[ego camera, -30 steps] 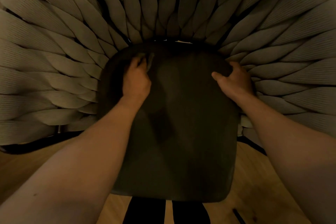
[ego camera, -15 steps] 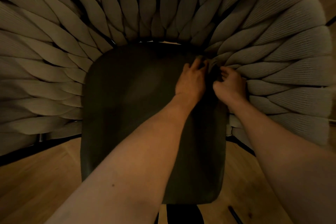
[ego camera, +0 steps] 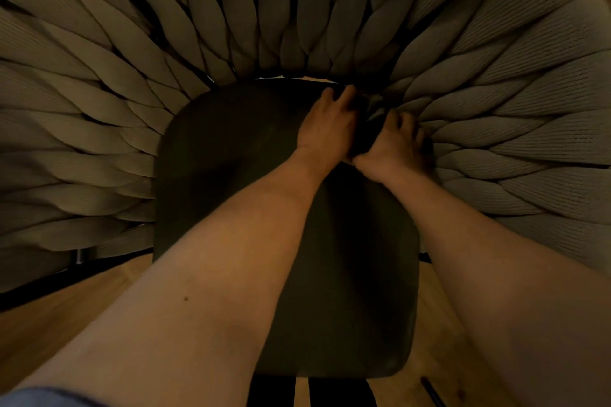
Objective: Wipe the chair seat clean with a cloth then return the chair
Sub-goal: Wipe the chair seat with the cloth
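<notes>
Two bare arms reach forward from the bottom of the view. Under them is a wooden floor [ego camera: 66,317], smooth and light brown, with two dark bars close to the front edge of the seat. The chair seat [ego camera: 231,155] is a dark, flat pad with rounded corners, and it looks smooth. Both hands are at the far right corner of the seat, just beside each other. The left hand [ego camera: 325,127] lies flat on the pad with its fingers straight, pointing to the back. The right hand [ego camera: 395,142] has its fingers curled at the seat's edge, and something dark sits between the two hands. It may be the cloth, but it is too dim to tell. Behind and around the seat is the chair back [ego camera: 132,69], made of thick, soft, grey woven bands that fan out like leaves.
</notes>
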